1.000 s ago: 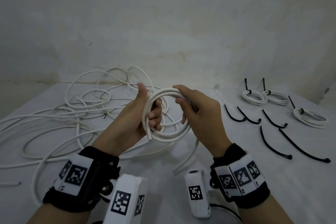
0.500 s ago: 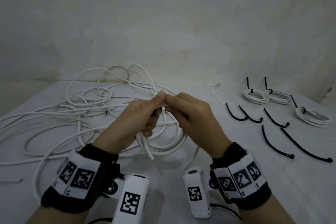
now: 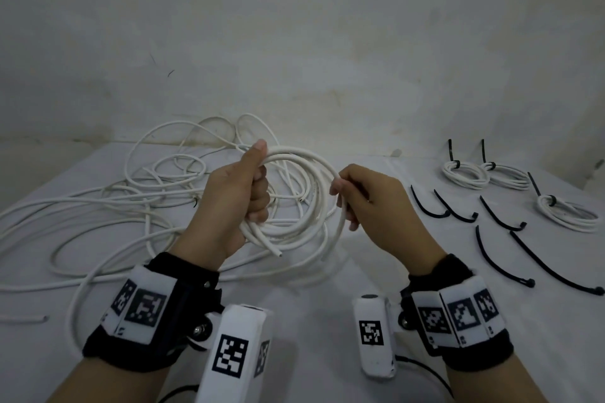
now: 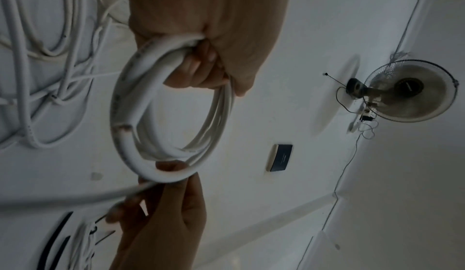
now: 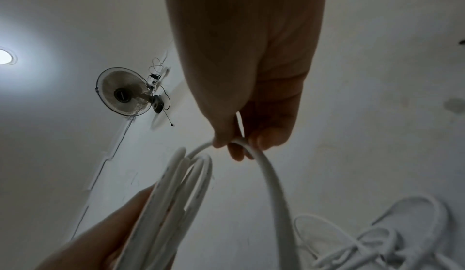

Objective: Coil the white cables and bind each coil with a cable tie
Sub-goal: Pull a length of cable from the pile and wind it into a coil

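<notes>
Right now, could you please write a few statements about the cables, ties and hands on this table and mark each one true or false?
1. The left hand grips the coil. True.
2. Three bound coils lie at the far right. True.
3. The right hand holds a black tie. False: it pinches the white cable; the loose ties lie on the table.
4. The held coil already wears a tie. False: none is on it.

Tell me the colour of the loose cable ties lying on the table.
Black. The loose cable ties show best in the head view.
</notes>
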Action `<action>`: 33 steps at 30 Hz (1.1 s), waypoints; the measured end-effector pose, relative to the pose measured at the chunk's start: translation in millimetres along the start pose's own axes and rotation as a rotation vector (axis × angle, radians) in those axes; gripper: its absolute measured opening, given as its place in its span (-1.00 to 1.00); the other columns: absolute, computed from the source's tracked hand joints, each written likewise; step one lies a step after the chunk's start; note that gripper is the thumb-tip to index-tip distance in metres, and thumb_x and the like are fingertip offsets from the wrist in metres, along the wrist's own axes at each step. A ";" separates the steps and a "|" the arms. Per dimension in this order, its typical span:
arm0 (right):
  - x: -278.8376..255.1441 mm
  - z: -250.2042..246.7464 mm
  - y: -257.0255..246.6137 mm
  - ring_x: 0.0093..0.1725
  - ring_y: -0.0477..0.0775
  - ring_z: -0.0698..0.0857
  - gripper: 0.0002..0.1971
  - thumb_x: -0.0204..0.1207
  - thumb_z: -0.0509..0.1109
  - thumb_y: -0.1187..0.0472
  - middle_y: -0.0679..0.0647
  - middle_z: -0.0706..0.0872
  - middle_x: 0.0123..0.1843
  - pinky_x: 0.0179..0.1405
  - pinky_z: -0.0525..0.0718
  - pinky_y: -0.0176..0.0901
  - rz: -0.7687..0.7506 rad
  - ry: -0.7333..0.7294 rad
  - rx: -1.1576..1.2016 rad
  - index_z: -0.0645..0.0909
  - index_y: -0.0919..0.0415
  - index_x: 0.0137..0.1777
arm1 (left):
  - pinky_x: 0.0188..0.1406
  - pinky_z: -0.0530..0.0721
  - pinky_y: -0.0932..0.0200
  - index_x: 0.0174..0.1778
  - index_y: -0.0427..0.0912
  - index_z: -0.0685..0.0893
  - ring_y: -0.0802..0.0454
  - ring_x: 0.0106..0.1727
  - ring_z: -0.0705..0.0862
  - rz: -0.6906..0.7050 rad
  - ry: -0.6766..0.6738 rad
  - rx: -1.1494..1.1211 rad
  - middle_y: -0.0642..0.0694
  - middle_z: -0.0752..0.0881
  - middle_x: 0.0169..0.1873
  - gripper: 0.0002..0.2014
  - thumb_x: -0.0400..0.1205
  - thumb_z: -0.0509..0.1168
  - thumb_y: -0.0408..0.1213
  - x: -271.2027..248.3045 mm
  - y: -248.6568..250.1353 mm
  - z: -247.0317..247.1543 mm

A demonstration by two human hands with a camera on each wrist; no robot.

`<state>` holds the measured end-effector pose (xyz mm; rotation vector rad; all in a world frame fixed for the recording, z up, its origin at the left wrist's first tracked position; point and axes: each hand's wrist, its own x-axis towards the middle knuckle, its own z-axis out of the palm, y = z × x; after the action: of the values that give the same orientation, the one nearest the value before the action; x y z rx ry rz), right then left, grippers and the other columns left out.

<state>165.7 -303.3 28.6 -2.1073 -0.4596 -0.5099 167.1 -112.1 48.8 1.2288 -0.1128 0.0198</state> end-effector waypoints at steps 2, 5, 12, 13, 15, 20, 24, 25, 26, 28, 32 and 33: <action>-0.2 6.5 -3.9 -0.49 -0.07 0.61 -0.75 0.68 0.22 0.31 0.12 0.62 -0.40 -0.43 0.72 -0.23 0.049 0.016 0.155 0.57 0.27 -0.24 | -0.79 0.14 0.40 -0.45 -0.07 0.27 0.21 -0.72 0.10 -0.014 -0.010 -0.034 0.10 0.15 -0.69 -0.59 0.67 0.20 -0.02 -0.3 0.4 0.5; 0.0 13.6 -8.2 -0.45 -0.05 0.65 -0.75 0.70 0.19 0.31 0.06 0.62 -0.42 -0.42 0.75 -0.18 0.117 0.059 0.327 0.56 0.34 -0.20 | -0.79 0.14 0.40 -0.45 -0.07 0.26 0.21 -0.72 0.10 -0.024 -0.040 -0.047 0.09 0.14 -0.68 -0.58 0.67 0.19 -0.01 -1.1 0.5 1.9; -0.7 17.9 -9.4 -0.39 -0.01 0.60 -0.72 0.72 0.15 0.25 0.03 0.60 -0.40 -0.35 0.72 -0.15 0.165 0.097 0.545 0.57 0.30 -0.18 | -0.78 0.16 0.36 -0.44 -0.05 0.25 0.19 -0.69 0.10 -0.029 -0.048 -0.002 0.08 0.13 -0.65 -0.58 0.65 0.21 0.02 -2.5 -1.5 3.8; -0.6 18.9 -9.6 -0.39 -0.01 0.60 -0.72 0.72 0.15 0.24 0.03 0.60 -0.39 -0.35 0.71 -0.15 0.164 0.108 0.555 0.57 0.29 -0.19 | -0.78 0.16 0.36 -0.44 -0.05 0.25 0.19 -0.69 0.10 -0.025 -0.044 -0.002 0.08 0.13 -0.65 -0.58 0.65 0.21 0.02 -2.8 -1.8 4.0; -0.5 20.0 -10.1 -0.38 0.00 0.60 -0.72 0.72 0.15 0.23 0.06 0.60 -0.37 -0.33 0.72 -0.14 0.155 0.132 0.564 0.57 0.30 -0.19 | -0.78 0.17 0.36 -0.43 -0.05 0.25 0.20 -0.69 0.11 -0.016 -0.036 -0.001 0.08 0.14 -0.66 -0.59 0.65 0.21 0.02 -4.0 -2.6 4.8; -2.4 20.7 -10.9 -0.38 -0.05 0.62 -0.73 0.71 0.16 0.22 0.01 0.63 -0.38 -0.30 0.72 -0.14 0.178 0.114 0.591 0.58 0.30 -0.16 | -0.77 0.22 0.35 -0.45 -0.08 0.28 0.18 -0.69 0.14 0.017 0.001 0.025 0.10 0.17 -0.68 -0.58 0.66 0.21 0.00 -5.7 -2.2 6.9; -3.6 23.6 -13.9 -0.39 -0.09 0.63 -0.78 0.70 0.17 0.22 -0.01 0.65 -0.38 -0.33 0.72 -0.15 0.199 0.090 0.668 0.61 0.31 -0.02 | -0.71 0.28 0.34 -0.45 -0.09 0.30 0.16 -0.66 0.17 0.057 0.024 0.055 0.08 0.20 -0.66 -0.58 0.66 0.20 0.01 -4.7 -3.9 5.3; -4.5 25.3 -15.2 -0.39 -0.09 0.63 -0.81 0.69 0.19 0.23 0.01 0.65 -0.38 -0.35 0.70 -0.16 0.205 0.077 0.696 0.62 0.27 0.01 | -0.71 0.28 0.34 -0.46 -0.09 0.31 0.16 -0.65 0.17 0.061 0.033 0.046 0.08 0.20 -0.65 -0.58 0.67 0.20 0.01 -4.5 -4.3 4.6; -5.4 26.8 -16.9 -0.39 -0.07 0.65 -0.85 0.69 0.20 0.25 0.04 0.66 -0.38 -0.36 0.69 -0.17 0.210 0.062 0.721 0.61 0.21 0.04 | -0.71 0.29 0.33 -0.46 -0.09 0.31 0.16 -0.65 0.18 0.067 0.042 0.032 0.07 0.20 -0.65 -0.57 0.67 0.19 0.01 -4.0 -4.5 3.9; -7.9 29.3 -20.8 -0.36 0.00 0.72 -0.89 0.68 0.22 0.31 0.11 0.71 -0.38 -0.35 0.71 -0.17 0.220 0.022 0.758 0.56 0.14 0.06 | -0.70 0.29 0.32 -0.46 -0.10 0.32 0.15 -0.64 0.18 0.084 0.061 0.002 0.06 0.20 -0.64 -0.57 0.68 0.18 0.00 -3.1 -4.5 2.4; -10.1 27.4 -27.3 -0.29 0.16 0.80 -0.87 0.65 0.18 0.42 0.23 0.81 -0.25 -0.30 0.76 -0.08 0.244 -0.067 0.826 0.49 0.20 0.01 | -0.70 0.28 0.31 -0.47 -0.11 0.33 0.14 -0.64 0.18 0.107 0.090 -0.027 0.05 0.22 -0.64 -0.57 0.68 0.18 -0.01 -2.5 -5.1 2.5; -9.6 25.4 -28.0 -0.29 0.19 0.79 -0.86 0.65 0.18 0.43 0.24 0.81 -0.24 -0.30 0.77 -0.04 0.248 -0.063 0.834 0.50 0.20 -0.01 | -0.70 0.28 0.31 -0.47 -0.11 0.33 0.14 -0.64 0.18 0.104 0.089 -0.033 0.05 0.21 -0.64 -0.57 0.68 0.18 0.00 -2.5 -5.4 3.2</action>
<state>148.3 -268.4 29.7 -1.3453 -0.3532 -0.0698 164.8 -116.7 44.5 1.1868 -0.0994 0.1620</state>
